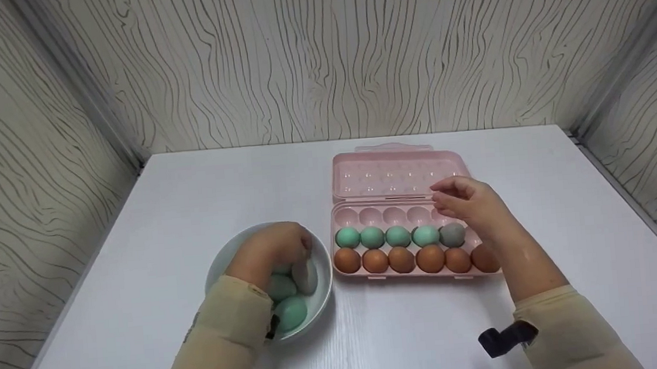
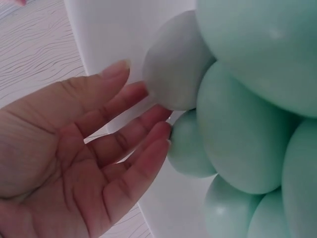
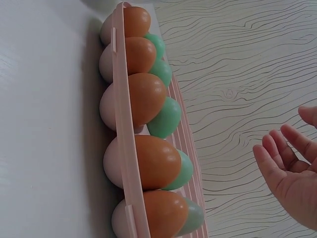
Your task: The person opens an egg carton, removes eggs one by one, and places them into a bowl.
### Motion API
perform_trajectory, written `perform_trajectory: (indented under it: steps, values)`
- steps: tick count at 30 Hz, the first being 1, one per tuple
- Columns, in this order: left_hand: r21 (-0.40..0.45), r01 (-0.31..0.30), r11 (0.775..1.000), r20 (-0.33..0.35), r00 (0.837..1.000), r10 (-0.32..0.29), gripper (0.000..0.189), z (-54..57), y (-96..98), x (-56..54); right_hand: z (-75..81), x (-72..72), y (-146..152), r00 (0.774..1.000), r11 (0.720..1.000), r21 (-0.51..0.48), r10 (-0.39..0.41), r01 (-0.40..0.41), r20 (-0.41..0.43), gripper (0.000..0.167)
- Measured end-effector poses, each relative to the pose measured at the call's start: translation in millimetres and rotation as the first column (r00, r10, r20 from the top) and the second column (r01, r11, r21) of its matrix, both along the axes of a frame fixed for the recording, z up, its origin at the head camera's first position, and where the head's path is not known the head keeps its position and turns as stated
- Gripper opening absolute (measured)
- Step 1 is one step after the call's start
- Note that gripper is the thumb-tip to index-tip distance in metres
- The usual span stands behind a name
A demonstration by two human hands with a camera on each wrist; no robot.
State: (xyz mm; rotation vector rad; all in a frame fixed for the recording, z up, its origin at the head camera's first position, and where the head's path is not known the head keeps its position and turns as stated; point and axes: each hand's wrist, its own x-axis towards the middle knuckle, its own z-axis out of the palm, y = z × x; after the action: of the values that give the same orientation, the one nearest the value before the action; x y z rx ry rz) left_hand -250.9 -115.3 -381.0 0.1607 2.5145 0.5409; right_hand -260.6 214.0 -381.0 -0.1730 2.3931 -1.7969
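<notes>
- White bowl (image 1: 325,278): green eggs (image 1: 292,313), one grey egg (image 1: 305,277); likely light, hard, slick, breakable; hold round middle.
- Left hand (image 1: 274,244): grip spread by grey egg, contact unclear.
- Pink carton (image 1: 398,170): part filled.
- Right hand (image 1: 467,200): grip spread, holding nothing.

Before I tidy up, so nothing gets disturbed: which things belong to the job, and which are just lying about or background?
Belongs to the job:
- left hand
- right hand
- white bowl
- green eggs
- grey eggs
- pink egg carton
- brown eggs

Only background:
- white table
- patterned wall
- black wrist fitting
</notes>
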Motion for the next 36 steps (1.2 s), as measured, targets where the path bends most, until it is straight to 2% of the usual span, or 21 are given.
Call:
perform_trajectory:
  steps: [2, 4, 9, 11, 15, 22, 29, 33, 36]
  values:
    - [-0.009, -0.009, 1.0, 0.008, 1.0, 0.009, 0.054, 2.5, -1.1, -1.3, 0.1, 0.0, 0.8, 1.0, 1.0, 0.008, 0.003, -0.003, 0.002, 0.045]
    - [-0.021, 0.009, 1.0, -0.01, 1.0, -0.01, 0.055, 5.5, -2.8, -2.9, -0.2, -0.4, 1.9, 1.0, 1.0, 0.022, 0.005, -0.005, -0.001, 0.045]
    - [0.001, 0.059, 0.998, -0.109, 0.992, -0.059, 0.039, 15.0, -8.8, -6.2, -0.6, -2.0, 5.5, 1.0, 0.998, 0.069, 0.013, -0.012, -0.014, 0.043]
    - [0.048, 0.043, 0.998, -0.135, 0.99, -0.037, 0.035, 19.1, -10.8, -6.8, -0.2, -2.3, 7.0, 1.0, 0.996, 0.091, 0.015, -0.013, -0.024, 0.042]
    - [0.183, -0.032, 0.983, -0.146, 0.987, 0.06, 0.036, 26.6, -13.4, -7.5, 1.9, -2.5, 9.9, 0.999, 0.992, 0.129, 0.016, -0.011, -0.037, 0.043]
    - [0.339, -0.129, 0.932, -0.21, 0.955, 0.209, 0.036, 31.4, -8.9, -10.0, 1.5, -4.8, 15.8, 0.998, 0.982, 0.187, 0.018, -0.008, -0.054, 0.042]
    - [0.466, -0.159, 0.87, -0.211, 0.935, 0.284, 0.039, 30.7, 4.8, -10.6, -3.1, -7.0, 24.6, 0.999, 0.962, 0.274, 0.004, 0.008, -0.042, 0.043]
    - [0.565, -0.185, 0.804, -0.152, 0.935, 0.321, 0.039, 29.1, 14.1, -8.9, -7.6, -6.8, 30.7, 1.0, 0.945, 0.326, -0.001, 0.011, -0.031, 0.044]
    - [0.622, -0.194, 0.759, -0.106, 0.939, 0.326, 0.039, 28.9, 20.7, -7.0, -12.7, -7.4, 34.5, 1.0, 0.936, 0.353, 0.005, 0.002, -0.019, 0.044]
